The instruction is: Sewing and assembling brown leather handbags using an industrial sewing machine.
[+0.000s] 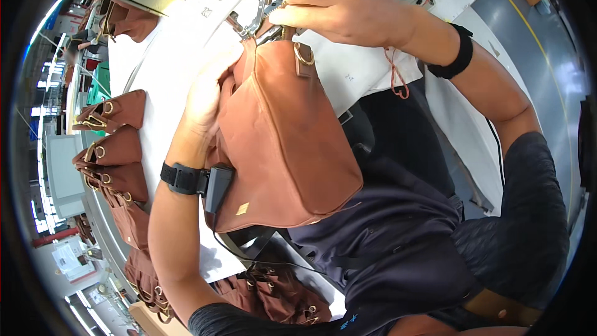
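A brown fabric bag (pixel 286 143) with piped seams, a gold D-ring and a small gold plate lies tilted in front of me, its top reaching into the metal parts of a machine (pixel 258 9). My left hand (pixel 210 96) grips the bag's upper left side, fingers partly hidden by the fabric. My right hand (pixel 329 6) is curled over the machine parts just above the bag's top, finger and thumb closed; what they hold is hidden. Black straps circle both wrists, the left one carrying a small black device.
More brown bags (pixel 124 155) line the white table (pixel 165 68) at left, with others (pixel 267 298) low near my lap. A red-orange cord (pixel 398 84) hangs right of the bag. Another person (pixel 78 46) is small at far left. An aisle floor (pixel 535 43) runs at right.
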